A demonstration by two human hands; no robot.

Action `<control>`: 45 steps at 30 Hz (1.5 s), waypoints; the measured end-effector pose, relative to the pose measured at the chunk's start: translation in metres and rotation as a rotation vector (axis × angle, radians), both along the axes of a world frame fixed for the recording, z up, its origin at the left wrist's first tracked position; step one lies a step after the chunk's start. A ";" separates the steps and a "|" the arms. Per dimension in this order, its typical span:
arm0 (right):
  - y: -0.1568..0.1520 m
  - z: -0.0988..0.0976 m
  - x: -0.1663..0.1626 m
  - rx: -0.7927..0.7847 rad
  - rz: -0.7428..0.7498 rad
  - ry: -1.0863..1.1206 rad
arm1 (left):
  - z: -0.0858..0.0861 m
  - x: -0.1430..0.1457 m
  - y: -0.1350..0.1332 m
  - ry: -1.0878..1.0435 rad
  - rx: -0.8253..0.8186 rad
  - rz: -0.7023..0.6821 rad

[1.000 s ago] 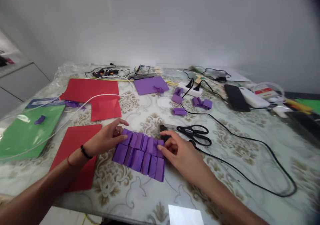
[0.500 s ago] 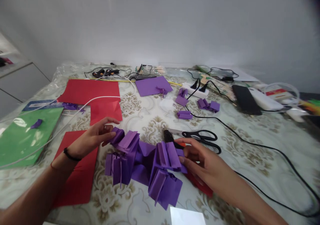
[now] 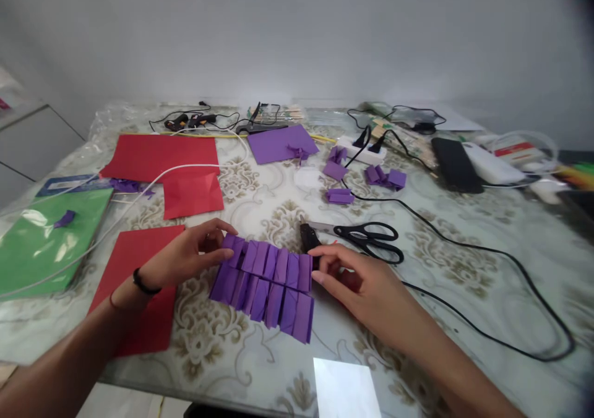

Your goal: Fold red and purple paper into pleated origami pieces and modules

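Note:
A pleated purple folded-paper piece point(image 3: 266, 285), two rows of folds side by side, is held slightly tilted above the patterned tabletop. Its upper left corner is pinched between the thumb and fingers of my left hand point(image 3: 183, 254). My right hand point(image 3: 348, 276) grips the opposite end at the upper right edge. Just behind the right hand lies what looks like a black glue gun point(image 3: 309, 237), partly hidden by that hand. Black-handled scissors point(image 3: 369, 238) rest beside it, their blades pointing left.
Red paper point(image 3: 162, 158) and a green paper pack point(image 3: 51, 238) lie on the left. Purple folded pieces point(image 3: 340, 196) sit near a white power strip point(image 3: 364, 149). A black cord point(image 3: 464, 245) loops across the right side, below a black phone point(image 3: 457, 164). A white sheet point(image 3: 346, 387) is near the front.
The purple piece was spread apart with a gap in its middle; now its folds are drawn together into a compact block. My right hand has moved left, closer to my left hand.

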State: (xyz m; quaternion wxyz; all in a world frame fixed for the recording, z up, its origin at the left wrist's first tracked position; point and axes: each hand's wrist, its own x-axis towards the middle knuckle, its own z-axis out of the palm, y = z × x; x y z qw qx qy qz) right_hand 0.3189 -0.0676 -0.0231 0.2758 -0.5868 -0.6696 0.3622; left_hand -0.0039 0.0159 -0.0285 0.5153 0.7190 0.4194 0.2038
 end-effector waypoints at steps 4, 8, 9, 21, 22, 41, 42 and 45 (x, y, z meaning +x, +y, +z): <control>-0.002 0.002 0.004 0.167 0.059 -0.109 | 0.000 0.002 -0.002 0.097 0.153 0.002; -0.004 -0.001 0.008 0.215 0.188 -0.161 | 0.004 0.003 -0.006 0.159 0.292 -0.029; -0.004 -0.003 0.008 0.232 0.213 -0.168 | 0.006 0.004 -0.008 0.177 0.360 -0.024; -0.003 0.005 0.006 0.278 0.058 -0.164 | 0.009 0.038 -0.050 0.270 1.013 -0.331; -0.002 0.005 0.007 0.272 0.040 -0.161 | 0.008 0.039 -0.051 0.270 1.013 -0.345; -0.001 0.001 0.010 0.346 0.284 -0.194 | 0.028 0.037 -0.058 0.058 0.807 -0.544; -0.001 0.001 0.010 0.344 0.274 -0.201 | 0.029 0.036 -0.058 0.059 0.797 -0.553; -0.001 0.003 0.010 0.333 0.230 -0.213 | 0.030 0.035 -0.057 0.052 0.768 -0.562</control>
